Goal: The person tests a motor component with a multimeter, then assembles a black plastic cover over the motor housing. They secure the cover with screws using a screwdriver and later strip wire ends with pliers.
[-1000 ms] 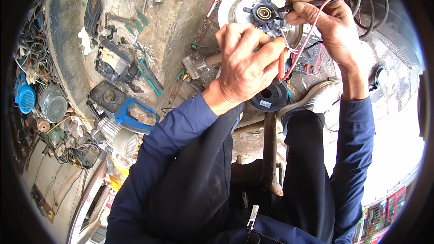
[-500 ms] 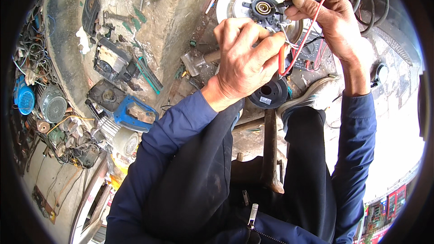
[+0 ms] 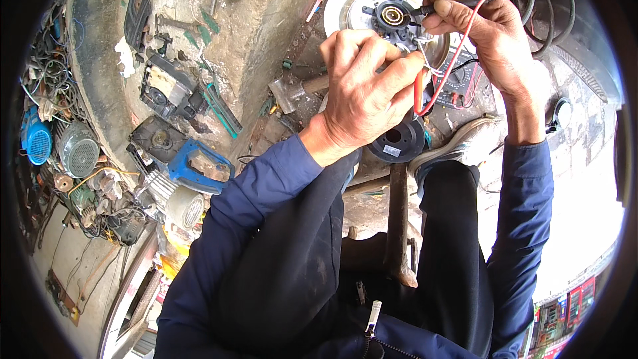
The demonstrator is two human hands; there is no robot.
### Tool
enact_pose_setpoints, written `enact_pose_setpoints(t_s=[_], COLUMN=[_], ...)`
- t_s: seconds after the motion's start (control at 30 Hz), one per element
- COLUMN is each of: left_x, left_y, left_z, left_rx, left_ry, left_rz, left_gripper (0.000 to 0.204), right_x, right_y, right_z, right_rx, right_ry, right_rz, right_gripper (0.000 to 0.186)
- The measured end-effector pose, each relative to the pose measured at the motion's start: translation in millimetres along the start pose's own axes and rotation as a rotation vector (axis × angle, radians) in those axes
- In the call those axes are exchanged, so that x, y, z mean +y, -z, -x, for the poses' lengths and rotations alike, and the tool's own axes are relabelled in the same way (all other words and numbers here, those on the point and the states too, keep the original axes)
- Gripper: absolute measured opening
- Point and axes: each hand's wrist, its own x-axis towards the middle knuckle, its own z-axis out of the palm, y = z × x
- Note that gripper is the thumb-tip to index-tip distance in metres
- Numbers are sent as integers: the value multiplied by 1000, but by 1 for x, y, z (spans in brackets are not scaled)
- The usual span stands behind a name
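My right hand [image 3: 482,23] pinches a black test probe [image 3: 458,6], its tip aimed at the hub of a round metal motor part [image 3: 340,1]. Concentric rings and a dark collar [image 3: 392,16] form that hub. Closed fingers of my left hand [image 3: 372,86] grip a red test probe [image 3: 418,93] close to several pale wires [image 3: 426,53] at the part's near side. Whether either tip touches metal I cannot tell. Behind the red lead lies a multimeter [image 3: 458,80] with a dial. Below my left hand sits a black round disc [image 3: 397,141] with a central hole.
A hammer [image 3: 287,95] lies left of my left hand. Farther left are an opened tool housing [image 3: 159,90], a blue-handled machine [image 3: 196,166] and a pile of old motors [image 3: 78,153]. Thick black cables [image 3: 565,6] loop at the upper right. My shoe [image 3: 458,143] is close to the disc.
The whole view has shifted slightly, so the motor part appears a little lower and farther right. Both hands keep their grip on the probes, in nearly the same place relative to the part.
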Motion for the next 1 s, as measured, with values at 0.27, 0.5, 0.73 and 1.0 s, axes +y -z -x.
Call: enact_pose_setpoints(t_s=[0.27,0.5,0.73,1.0], left_x=[-3,-2,-3,-2], left_y=[-4,-3,-5,-2], left_z=[4,4,5,3], left_rx=[-1,4,8,5], left_ry=[8,1,2,-13], left_rz=[20,7,21,0], left_gripper=[30,37,29,35], right_x=[-1,-2,0,-22], right_y=[1,2,4,-10], right_z=[0,-2,-2,3], right_rx=[-9,-23,-20,102], right_ry=[-5,-16,-24,-146], right_rz=[15,42,51,-41], right_gripper=[26,27,26,16])
